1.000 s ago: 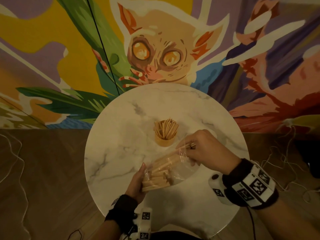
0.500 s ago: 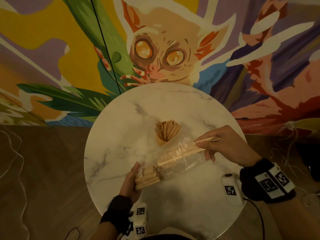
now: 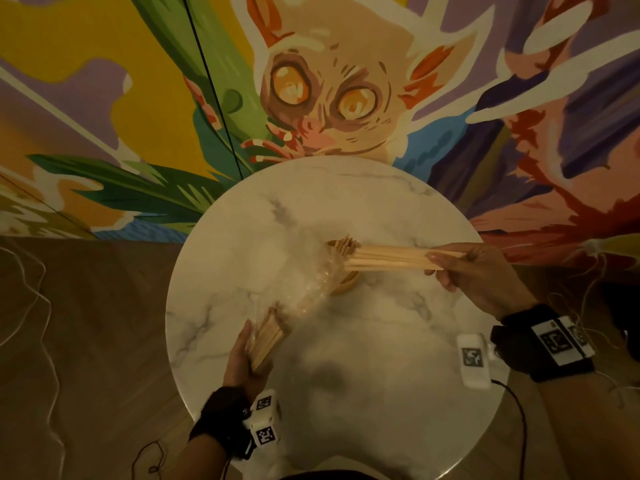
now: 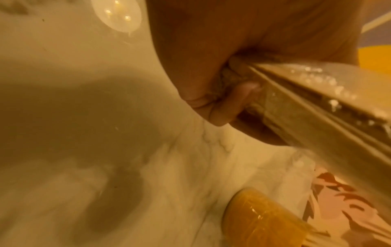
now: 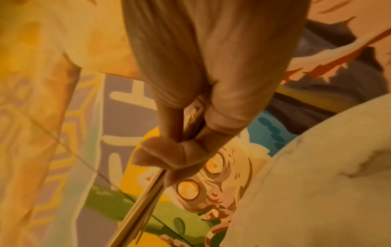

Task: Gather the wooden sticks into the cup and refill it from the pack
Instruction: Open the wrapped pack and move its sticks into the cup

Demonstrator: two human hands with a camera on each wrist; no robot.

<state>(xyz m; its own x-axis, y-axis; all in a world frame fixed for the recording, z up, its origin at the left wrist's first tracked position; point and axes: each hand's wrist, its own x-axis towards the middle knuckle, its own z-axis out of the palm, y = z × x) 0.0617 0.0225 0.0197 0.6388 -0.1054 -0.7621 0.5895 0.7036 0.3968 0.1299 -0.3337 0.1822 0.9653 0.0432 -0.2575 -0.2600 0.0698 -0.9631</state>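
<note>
My right hand (image 3: pixel 465 271) pinches one end of a bundle of wooden sticks (image 3: pixel 391 258) and holds it level above the table, its far end over the cup. The tan cup (image 3: pixel 341 285) stands near the table's middle, with several sticks (image 3: pixel 343 244) upright in it, partly hidden by the bundle and the plastic. My left hand (image 3: pixel 244 355) grips the bottom end of the clear plastic pack (image 3: pixel 311 292), where several sticks (image 3: pixel 266 336) remain inside. In the right wrist view the fingers (image 5: pixel 169 153) curl round the sticks (image 5: pixel 139 205). The left wrist view shows the pack (image 4: pixel 317 107) and the cup (image 4: pixel 262 219).
The round white marble table (image 3: pixel 346 393) stands against a painted mural wall (image 3: pixel 329 81). Wood floor (image 3: pixel 86 341) with thin cables lies on both sides. White tracker boxes sit at my wrists (image 3: pixel 472 358).
My right hand has drawn a bundle of sticks out of the pack, moving right and up. The emptied plastic has slackened and my left hand turned the pack more upright.
</note>
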